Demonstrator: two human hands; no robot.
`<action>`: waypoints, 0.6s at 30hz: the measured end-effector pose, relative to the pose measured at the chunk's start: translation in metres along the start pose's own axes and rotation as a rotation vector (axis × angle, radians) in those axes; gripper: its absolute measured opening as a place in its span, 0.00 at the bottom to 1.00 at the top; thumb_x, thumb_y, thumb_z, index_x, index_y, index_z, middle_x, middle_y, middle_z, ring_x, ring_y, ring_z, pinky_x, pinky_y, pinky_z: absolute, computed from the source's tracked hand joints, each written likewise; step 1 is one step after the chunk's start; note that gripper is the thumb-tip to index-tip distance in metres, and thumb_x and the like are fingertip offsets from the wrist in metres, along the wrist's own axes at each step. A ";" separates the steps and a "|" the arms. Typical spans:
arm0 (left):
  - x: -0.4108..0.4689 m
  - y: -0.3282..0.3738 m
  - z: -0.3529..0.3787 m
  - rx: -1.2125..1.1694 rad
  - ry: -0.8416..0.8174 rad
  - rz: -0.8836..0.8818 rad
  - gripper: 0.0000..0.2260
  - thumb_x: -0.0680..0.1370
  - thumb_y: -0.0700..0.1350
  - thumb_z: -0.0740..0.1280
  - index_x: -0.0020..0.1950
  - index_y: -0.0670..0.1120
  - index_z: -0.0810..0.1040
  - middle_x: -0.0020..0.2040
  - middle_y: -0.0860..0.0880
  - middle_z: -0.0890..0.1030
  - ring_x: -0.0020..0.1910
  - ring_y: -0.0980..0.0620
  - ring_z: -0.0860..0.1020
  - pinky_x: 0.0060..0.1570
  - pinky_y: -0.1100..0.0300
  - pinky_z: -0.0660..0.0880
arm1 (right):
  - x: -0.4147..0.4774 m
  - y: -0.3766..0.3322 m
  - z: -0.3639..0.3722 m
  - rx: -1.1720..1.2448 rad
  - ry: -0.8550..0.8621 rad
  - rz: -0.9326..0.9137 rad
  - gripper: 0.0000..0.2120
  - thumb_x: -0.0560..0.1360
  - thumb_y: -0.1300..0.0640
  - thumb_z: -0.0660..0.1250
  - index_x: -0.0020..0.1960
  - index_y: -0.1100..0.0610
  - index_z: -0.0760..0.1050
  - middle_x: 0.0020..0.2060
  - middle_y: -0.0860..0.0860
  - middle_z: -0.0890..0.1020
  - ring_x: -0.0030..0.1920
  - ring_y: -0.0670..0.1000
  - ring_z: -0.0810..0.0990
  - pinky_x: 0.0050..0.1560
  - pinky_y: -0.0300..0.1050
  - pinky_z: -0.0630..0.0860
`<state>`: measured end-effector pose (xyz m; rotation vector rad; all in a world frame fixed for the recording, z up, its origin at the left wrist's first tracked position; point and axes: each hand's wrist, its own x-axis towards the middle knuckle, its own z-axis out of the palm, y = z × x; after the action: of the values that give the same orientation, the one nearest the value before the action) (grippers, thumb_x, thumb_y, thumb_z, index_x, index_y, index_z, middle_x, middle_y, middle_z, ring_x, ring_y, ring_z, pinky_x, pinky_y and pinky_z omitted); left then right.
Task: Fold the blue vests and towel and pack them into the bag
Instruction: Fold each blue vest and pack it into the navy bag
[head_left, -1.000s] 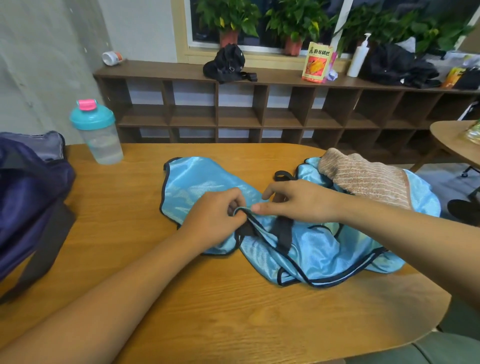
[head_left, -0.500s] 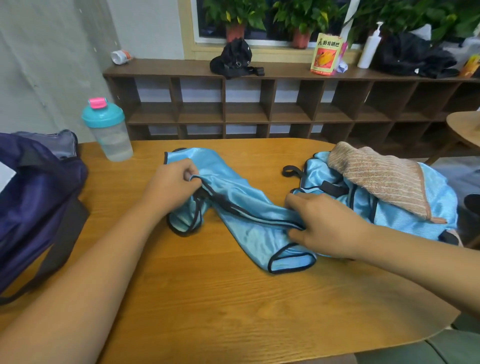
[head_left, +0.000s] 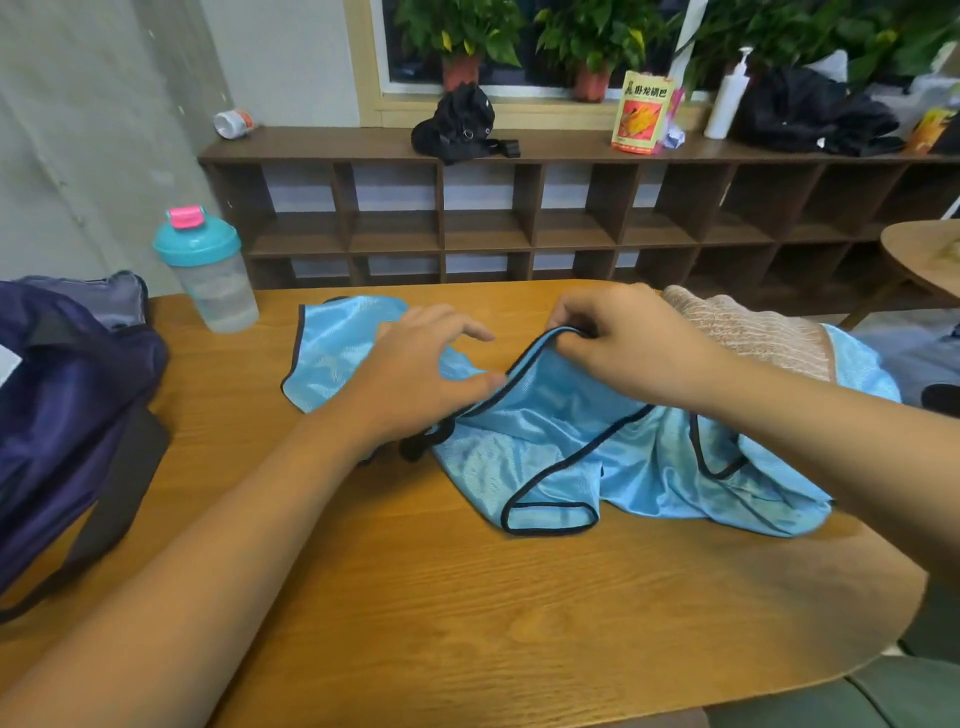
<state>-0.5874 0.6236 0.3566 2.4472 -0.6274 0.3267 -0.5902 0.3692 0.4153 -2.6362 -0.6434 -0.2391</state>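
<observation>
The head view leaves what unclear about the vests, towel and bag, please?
Head view only:
bag: cut off by the left edge; opening unclear.
towel: near part behind the right hand.
blue vests: bunched, partly under the right forearm; count unclear.

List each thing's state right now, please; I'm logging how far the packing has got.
blue vests: unfolded, rumpled on the table.
towel: bunched, lying on the vests' far right part.
bag: slumped at the table's left, vests and towel not in it.
left hand: fingers spread, resting on the vests.
right hand: pinching a raised black-trimmed vest edge.
drink bottle: upright, lid on.
</observation>
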 end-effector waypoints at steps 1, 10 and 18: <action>0.004 0.010 0.003 -0.060 -0.011 0.009 0.19 0.76 0.64 0.73 0.64 0.60 0.79 0.61 0.64 0.78 0.65 0.63 0.74 0.66 0.59 0.68 | 0.004 -0.006 -0.001 -0.002 0.007 -0.018 0.05 0.80 0.56 0.68 0.49 0.50 0.82 0.40 0.44 0.83 0.43 0.44 0.80 0.45 0.43 0.73; 0.037 0.029 -0.012 -0.432 0.074 -0.088 0.05 0.78 0.44 0.76 0.53 0.52 0.85 0.41 0.55 0.82 0.38 0.58 0.77 0.43 0.61 0.76 | 0.020 -0.024 -0.014 -0.060 0.091 -0.112 0.06 0.78 0.57 0.68 0.55 0.52 0.77 0.34 0.46 0.80 0.38 0.45 0.77 0.42 0.51 0.74; 0.032 0.006 -0.063 -0.272 0.130 -0.195 0.04 0.78 0.47 0.76 0.48 0.55 0.84 0.39 0.58 0.82 0.37 0.59 0.77 0.46 0.54 0.78 | 0.028 -0.009 -0.033 -0.019 0.173 -0.019 0.02 0.78 0.56 0.71 0.48 0.52 0.77 0.37 0.50 0.82 0.39 0.50 0.78 0.42 0.47 0.71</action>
<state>-0.5685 0.6450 0.4216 2.1844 -0.3487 0.2973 -0.5723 0.3730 0.4556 -2.5917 -0.6108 -0.4750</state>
